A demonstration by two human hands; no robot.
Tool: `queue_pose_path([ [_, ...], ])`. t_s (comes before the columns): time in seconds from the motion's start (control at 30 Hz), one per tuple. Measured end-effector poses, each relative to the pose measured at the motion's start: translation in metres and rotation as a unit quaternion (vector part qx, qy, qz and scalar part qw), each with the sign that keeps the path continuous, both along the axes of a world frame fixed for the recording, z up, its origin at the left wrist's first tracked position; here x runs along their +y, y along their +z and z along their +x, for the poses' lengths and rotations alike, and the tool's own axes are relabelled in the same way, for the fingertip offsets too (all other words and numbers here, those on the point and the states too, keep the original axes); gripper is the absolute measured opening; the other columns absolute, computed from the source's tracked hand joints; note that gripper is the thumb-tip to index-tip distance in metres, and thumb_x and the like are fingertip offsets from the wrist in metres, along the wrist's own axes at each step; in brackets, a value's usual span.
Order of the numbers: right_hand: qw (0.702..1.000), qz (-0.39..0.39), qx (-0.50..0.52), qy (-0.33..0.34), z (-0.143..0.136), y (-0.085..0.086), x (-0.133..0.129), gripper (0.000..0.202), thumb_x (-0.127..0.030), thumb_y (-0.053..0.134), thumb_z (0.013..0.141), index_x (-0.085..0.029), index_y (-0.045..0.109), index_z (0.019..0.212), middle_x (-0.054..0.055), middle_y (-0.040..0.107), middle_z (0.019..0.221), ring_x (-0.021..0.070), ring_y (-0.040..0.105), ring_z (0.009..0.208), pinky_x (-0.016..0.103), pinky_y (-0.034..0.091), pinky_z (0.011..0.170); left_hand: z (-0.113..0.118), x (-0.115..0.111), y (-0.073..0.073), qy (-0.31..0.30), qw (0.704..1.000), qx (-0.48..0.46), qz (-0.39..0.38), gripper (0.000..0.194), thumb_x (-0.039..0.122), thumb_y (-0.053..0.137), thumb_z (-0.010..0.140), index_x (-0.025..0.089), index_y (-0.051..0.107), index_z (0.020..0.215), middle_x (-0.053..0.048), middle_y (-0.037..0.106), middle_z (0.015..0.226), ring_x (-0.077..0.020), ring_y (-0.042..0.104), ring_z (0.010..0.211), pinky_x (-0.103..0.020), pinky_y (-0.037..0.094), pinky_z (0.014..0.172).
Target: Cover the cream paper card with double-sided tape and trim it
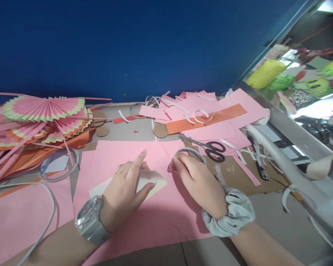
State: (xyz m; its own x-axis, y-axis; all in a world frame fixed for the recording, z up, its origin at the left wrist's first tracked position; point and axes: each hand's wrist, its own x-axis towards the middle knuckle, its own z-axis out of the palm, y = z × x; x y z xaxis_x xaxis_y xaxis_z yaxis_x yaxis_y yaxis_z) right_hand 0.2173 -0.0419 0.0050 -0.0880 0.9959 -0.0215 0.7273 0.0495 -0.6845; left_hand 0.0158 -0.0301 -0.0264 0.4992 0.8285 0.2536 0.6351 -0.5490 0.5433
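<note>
Resting across a pale paper piece (152,180), my left hand (124,188) is lying with its fingers spread and the thumb standing apart, and I am gripping nothing there that I can see. The pale piece is lying on a large pink sheet (161,229) in front of me, its right end showing beyond my thumb. My right hand (197,181) is hovering or resting just beside that end, fingertips pinched together; I cannot tell whether they are holding something thin. A tape roll (186,149) is sitting just behind those fingers, partly hidden by them.

As for progress, some pleated fans (44,111) are already lying at the left, looking formed, with pink strips trailing across them. Cut pink pieces (194,103) and an orange strip (208,118) are lying flat and unpleated toward the back of the tabletop (127,133). By my judgement, the pale piece is only partway through its handling, since nothing is visibly fastening it to the pink sheet. The scissors (207,145) are lying unused to the right, with a box cutter (262,170) farther right.
</note>
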Motion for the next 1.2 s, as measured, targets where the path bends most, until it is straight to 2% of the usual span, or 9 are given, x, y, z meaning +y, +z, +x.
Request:
queue_pose_path([
  [0.13, 0.997, -0.022, 0.071, -0.017, 0.002, -0.001, -0.001, 0.025, -0.021, 0.032, 0.097, -0.023, 0.051, 0.082, -0.001, 0.065, 0.087, 0.0159, 0.058, 0.088, 0.032, 0.040, 0.079, -0.001, 0.001, 0.001, 0.016, 1.000, -0.008, -0.019, 0.063, 0.026, 0.058, 0.085, 0.024, 0.023, 0.137, -0.005, 0.066, 0.100, -0.0231, 0.061, 0.098, -0.042, 0.044, 0.086],
  [0.37, 0.999, 0.026, 0.027, -0.014, 0.003, 0.001, 0.001, 0.021, -0.019, 0.035, 0.096, -0.023, 0.056, 0.095, 0.001, 0.063, 0.100, 0.0172, 0.054, 0.099, 0.033, 0.038, 0.087, -0.001, 0.001, 0.006, 0.030, 0.992, -0.065, -0.104, 0.057, 0.031, 0.060, 0.083, 0.027, 0.031, 0.132, -0.004, 0.064, 0.101, -0.0220, 0.060, 0.094, -0.043, 0.047, 0.086],
  [0.47, 0.999, 0.020, 0.016, 0.040, 0.005, 0.005, 0.001, 0.020, -0.017, 0.036, 0.094, -0.021, 0.056, 0.089, 0.002, 0.062, 0.095, 0.0170, 0.054, 0.094, 0.033, 0.039, 0.084, -0.001, 0.005, 0.009, 0.041, 0.979, -0.066, -0.190, 0.047, 0.034, 0.061, 0.082, 0.029, 0.040, 0.124, -0.002, 0.063, 0.107, -0.0198, 0.061, 0.088, -0.038, 0.048, 0.079],
  [0.6, 0.992, -0.038, 0.009, 0.124, 0.004, 0.010, -0.003, 0.017, -0.027, 0.043, 0.093, -0.023, 0.057, 0.100, 0.001, 0.063, 0.091, 0.0168, 0.054, 0.089, 0.032, 0.040, 0.079, -0.001, 0.009, 0.013, 0.041, 0.968, -0.071, -0.235, 0.032, 0.037, 0.061, 0.082, 0.026, 0.051, 0.110, -0.001, 0.064, 0.098, -0.0187, 0.060, 0.082, -0.032, 0.047, 0.073],
  [0.73, 0.984, -0.058, -0.044, 0.165, 0.003, 0.008, -0.006, 0.017, -0.037, 0.060, 0.083, -0.020, 0.059, 0.086, 0.001, 0.061, 0.080, 0.0184, 0.054, 0.083, 0.033, 0.039, 0.076, -0.002, 0.011, 0.017, 0.047, 0.965, -0.088, -0.241, 0.035, 0.038, 0.061, 0.081, 0.023, 0.051, 0.110, -0.002, 0.062, 0.099, -0.0181, 0.059, 0.080, -0.030, 0.045, 0.069],
  [0.83, 0.979, -0.047, -0.072, 0.185, 0.002, 0.005, -0.006, 0.018, -0.033, 0.057, 0.086, -0.019, 0.056, 0.075, 0.000, 0.057, 0.071, 0.0174, 0.053, 0.076, 0.035, 0.038, 0.076, -0.002, 0.011, 0.019, 0.035, 0.965, -0.097, -0.243, 0.034, 0.042, 0.058, 0.082, 0.022, 0.051, 0.109, -0.003, 0.060, 0.105, -0.0191, 0.057, 0.089, -0.031, 0.045, 0.076],
  [0.93, 0.980, -0.021, -0.045, 0.190, 0.001, 0.005, -0.004, 0.011, -0.028, 0.053, 0.088, -0.020, 0.057, 0.081, 0.000, 0.060, 0.079, 0.0171, 0.054, 0.081, 0.035, 0.039, 0.081, -0.001, 0.010, 0.017, 0.030, 0.962, -0.084, -0.259, 0.048, 0.042, 0.065, 0.077, 0.024, 0.045, 0.116, -0.002, 0.060, 0.103, -0.0187, 0.057, 0.085, -0.031, 0.046, 0.073],
  [1.07, 0.992, 0.063, -0.025, 0.106, 0.013, 0.013, 0.000, 0.018, -0.021, 0.045, 0.091, -0.022, 0.054, 0.107, 0.004, 0.059, 0.111, 0.0178, 0.053, 0.103, 0.032, 0.040, 0.089, 0.000, 0.008, 0.012, 0.028, 0.966, -0.056, -0.252, 0.062, 0.038, 0.071, 0.071, 0.030, 0.038, 0.122, -0.002, 0.057, 0.112, -0.0209, 0.056, 0.092, -0.035, 0.044, 0.080],
  [1.2, 0.973, 0.104, -0.194, -0.068, 0.049, 0.024, 0.002, 0.018, -0.022, 0.044, 0.090, -0.019, 0.055, 0.104, 0.006, 0.063, 0.100, 0.0207, 0.059, 0.088, 0.033, 0.045, 0.080, -0.001, 0.008, 0.007, 0.025, 0.965, -0.068, -0.250, 0.064, 0.033, 0.070, 0.073, 0.033, 0.033, 0.126, -0.003, 0.052, 0.122, -0.0221, 0.055, 0.099, -0.036, 0.044, 0.082],
])
